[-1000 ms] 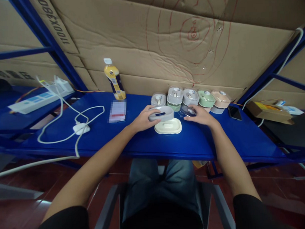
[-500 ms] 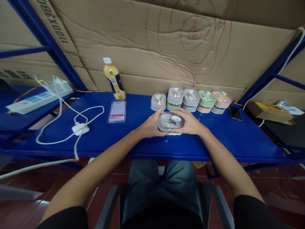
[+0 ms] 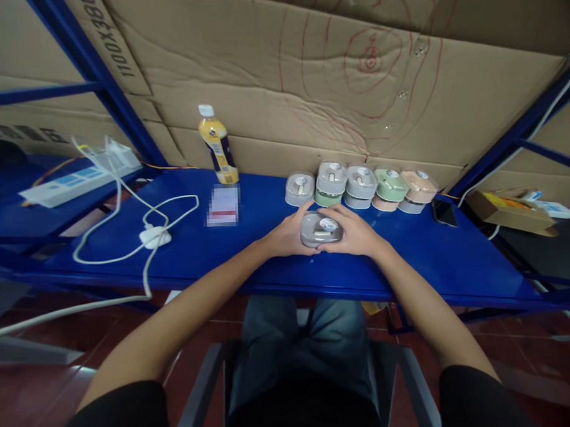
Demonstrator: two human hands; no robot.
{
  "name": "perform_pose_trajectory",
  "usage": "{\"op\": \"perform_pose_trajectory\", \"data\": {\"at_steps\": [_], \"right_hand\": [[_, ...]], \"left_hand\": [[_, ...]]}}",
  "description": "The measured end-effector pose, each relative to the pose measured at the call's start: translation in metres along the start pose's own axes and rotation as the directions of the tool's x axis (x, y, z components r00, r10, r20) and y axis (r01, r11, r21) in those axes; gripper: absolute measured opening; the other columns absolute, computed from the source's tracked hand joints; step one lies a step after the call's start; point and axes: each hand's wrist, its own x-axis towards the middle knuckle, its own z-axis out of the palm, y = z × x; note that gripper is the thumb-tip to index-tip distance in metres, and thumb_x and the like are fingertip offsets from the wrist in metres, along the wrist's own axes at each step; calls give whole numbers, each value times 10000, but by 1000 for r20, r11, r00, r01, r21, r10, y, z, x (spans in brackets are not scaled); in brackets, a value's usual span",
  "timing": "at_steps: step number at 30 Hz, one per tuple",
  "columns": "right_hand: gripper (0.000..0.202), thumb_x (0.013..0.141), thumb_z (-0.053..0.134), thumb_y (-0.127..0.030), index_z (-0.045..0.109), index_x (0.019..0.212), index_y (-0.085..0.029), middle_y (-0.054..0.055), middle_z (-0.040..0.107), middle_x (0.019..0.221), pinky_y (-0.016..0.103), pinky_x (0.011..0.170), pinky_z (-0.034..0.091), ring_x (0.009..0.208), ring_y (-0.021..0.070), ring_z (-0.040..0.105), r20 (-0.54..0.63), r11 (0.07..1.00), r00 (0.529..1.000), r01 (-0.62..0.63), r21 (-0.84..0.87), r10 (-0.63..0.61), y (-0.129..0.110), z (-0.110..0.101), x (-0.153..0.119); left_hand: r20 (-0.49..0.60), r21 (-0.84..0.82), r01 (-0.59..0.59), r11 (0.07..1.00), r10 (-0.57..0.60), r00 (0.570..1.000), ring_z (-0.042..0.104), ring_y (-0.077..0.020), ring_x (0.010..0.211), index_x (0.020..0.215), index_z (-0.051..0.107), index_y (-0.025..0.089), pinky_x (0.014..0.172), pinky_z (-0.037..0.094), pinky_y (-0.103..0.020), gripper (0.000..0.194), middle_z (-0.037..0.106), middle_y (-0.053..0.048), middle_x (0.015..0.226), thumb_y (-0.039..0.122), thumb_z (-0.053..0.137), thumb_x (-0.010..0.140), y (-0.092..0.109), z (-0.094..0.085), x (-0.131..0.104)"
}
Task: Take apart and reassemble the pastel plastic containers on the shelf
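Both my hands wrap around a small rounded grey case (image 3: 321,229) with a clear cover and a round white label. It is held just above or on the blue tabletop; I cannot tell which. My left hand (image 3: 292,232) closes on its left side, and my right hand (image 3: 353,230) closes on its right side. Behind my hands stands a row of similar cases: a single grey one (image 3: 300,188) at the left, then grey, green and peach ones stacked in twos, such as the green-topped stack (image 3: 390,185).
A yellow drink bottle (image 3: 218,147) stands at the back, with a blurred card (image 3: 223,205) before it. White cable and adapter (image 3: 155,236) lie at the left, near a power strip (image 3: 78,186). A dark phone (image 3: 444,212) lies right. Cardboard (image 3: 242,72) backs the table.
The grey case between my hands has tipped to a more level pose, and the pale edge beneath it no longer shows. My fingers have shifted slightly around it; the whole view has moved a little.
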Motion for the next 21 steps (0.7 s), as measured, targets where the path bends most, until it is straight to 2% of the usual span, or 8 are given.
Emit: {"op": "perform_pose_trajectory", "data": {"at_steps": [10,21], "right_hand": [[941,743,873,-672,544,1541,-297,128,647,1377,577,1090,563,1263,384,667,20,997,997,-73,21,73,2,0,1],[917,698,910,-653,613,1479,-275,124,677,1300,568,1085,560,1195,355,693,-33,993,996,-82,84,85,7,5,3]], "left_hand": [[-21,-42,92,995,-93,995,668,-437,1300,1644,275,187,1085,534,-572,1297,684,-193,1400,482,945,573,3,0,2],[-12,-75,98,992,-99,995,668,-419,1305,1624,286,183,1121,511,-570,1288,689,-188,1393,515,946,569,-5,1,4]]}}
